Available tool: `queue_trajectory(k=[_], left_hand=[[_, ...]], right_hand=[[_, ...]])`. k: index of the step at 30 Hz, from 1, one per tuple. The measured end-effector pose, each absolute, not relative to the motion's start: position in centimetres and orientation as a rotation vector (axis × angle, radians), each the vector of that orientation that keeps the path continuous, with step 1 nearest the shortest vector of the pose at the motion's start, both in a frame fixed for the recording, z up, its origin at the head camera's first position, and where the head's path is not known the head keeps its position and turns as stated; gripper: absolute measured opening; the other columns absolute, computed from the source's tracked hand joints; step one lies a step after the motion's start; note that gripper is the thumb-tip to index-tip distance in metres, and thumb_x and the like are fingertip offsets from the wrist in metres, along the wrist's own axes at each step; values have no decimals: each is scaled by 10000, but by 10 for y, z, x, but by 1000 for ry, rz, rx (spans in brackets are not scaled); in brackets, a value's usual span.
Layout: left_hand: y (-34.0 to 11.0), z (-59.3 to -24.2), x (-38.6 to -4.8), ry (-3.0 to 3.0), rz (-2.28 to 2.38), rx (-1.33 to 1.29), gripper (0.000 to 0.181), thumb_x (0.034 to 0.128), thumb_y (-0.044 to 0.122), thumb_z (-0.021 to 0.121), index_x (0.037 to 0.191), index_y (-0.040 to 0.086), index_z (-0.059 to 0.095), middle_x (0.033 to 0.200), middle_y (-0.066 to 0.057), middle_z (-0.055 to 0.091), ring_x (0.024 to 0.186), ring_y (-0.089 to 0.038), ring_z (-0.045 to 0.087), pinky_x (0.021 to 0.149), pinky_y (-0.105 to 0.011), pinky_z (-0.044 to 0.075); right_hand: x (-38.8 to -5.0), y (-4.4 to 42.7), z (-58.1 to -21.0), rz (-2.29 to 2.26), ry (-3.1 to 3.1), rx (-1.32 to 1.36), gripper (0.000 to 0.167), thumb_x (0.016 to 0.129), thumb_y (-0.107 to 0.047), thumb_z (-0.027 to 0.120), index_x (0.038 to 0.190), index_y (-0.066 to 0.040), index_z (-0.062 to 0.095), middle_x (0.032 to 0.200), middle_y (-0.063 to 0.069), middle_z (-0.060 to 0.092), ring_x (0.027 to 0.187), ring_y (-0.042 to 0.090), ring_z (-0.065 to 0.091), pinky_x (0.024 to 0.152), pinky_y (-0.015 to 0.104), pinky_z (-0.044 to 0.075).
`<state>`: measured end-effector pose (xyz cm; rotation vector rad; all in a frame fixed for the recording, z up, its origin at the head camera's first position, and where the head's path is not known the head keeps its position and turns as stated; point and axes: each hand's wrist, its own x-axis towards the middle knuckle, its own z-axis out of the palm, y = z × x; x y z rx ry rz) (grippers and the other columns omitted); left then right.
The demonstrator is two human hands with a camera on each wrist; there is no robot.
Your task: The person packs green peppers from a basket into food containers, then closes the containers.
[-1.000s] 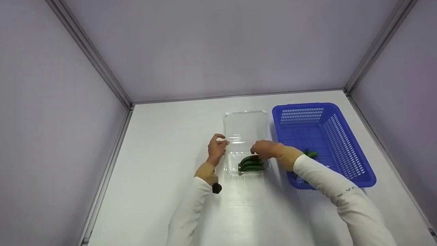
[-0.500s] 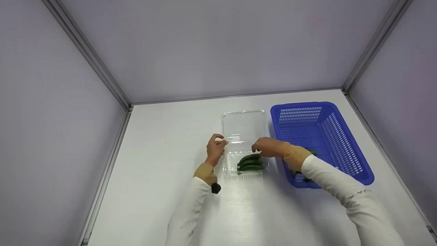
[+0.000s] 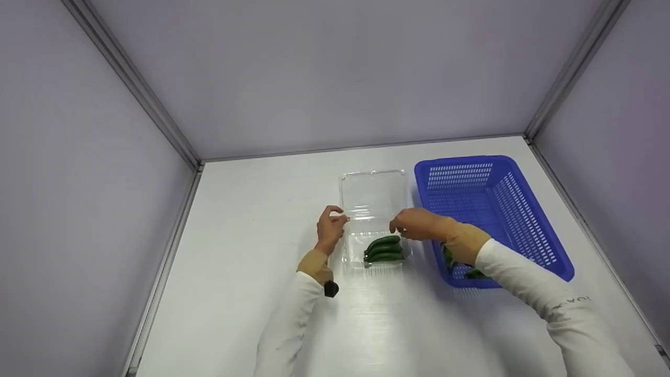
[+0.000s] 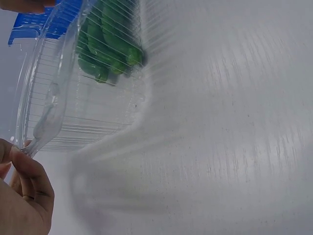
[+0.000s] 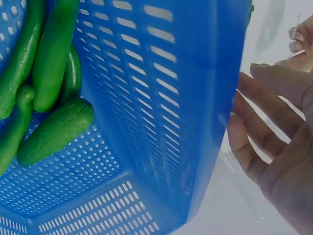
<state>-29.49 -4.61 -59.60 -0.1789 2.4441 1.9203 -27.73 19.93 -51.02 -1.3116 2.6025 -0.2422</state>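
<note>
I count three slim green vegetables [image 3: 384,250], small cucumbers by their look, lying side by side in the six o'clock half of the clear container [image 3: 372,225]. Its lid [image 3: 372,191] lies folded back towards twelve o'clock, so closing looks undone. Several more vegetables [image 5: 51,63] remain in the blue basket [image 3: 466,204], at three o'clock from the container; they sit around seven o'clock inside it. I judge the filling partly done, with these left over; whether all are meant for the container, I cannot tell.

I see my left hand [image 3: 330,229] at nine o'clock, thumb and forefinger pinched on the container's edge near the fold. My right hand [image 3: 419,223] is at three o'clock, fingers apart, slightly bent, holding nothing that I can see.

The container is thin, glossy plastic with fine ribs; the basket is stiffer-looking, its walls pierced with slots. The vegetables are rounded, faintly shiny, some gently curved and one bumpy.
</note>
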Motion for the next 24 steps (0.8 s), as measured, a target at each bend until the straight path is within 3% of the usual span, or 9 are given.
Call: queue_trajectory(k=[8,16,20,24], left_hand=[[-47,-596,-294,2451,1915,-170,208,948,64,593,1146,6,574,963,-156,717,620,-160,561,516,-206,419],[-49,-596,-294,2433,1932,-172,210,957,73,597,1156,11,580,949,-122,713,712,-307,633,520,-205,435],[-50,-598,-295,2426,1936,-173,229,964,71,598,1177,-8,575,966,-129,714,810,-406,647,531,-207,437],[-51,-600,-296,2420,1930,-177,251,960,86,601,1189,-14,572,968,-124,714,837,-423,643,535,-206,431]], right_hand=[[-271,210,-501,-278,2696,-1336,204,797,84,723,981,-2,733,940,137,710,873,309,649,782,443,530],[-267,224,-496,-368,2803,-1405,145,773,78,700,879,-17,730,781,88,616,732,263,610,655,405,517],[-264,234,-494,-445,2840,-1383,138,781,89,679,867,-12,716,794,94,603,739,273,616,655,417,524],[-259,244,-494,-484,2867,-1339,119,798,87,678,877,-1,685,831,109,604,752,283,618,661,430,530]])
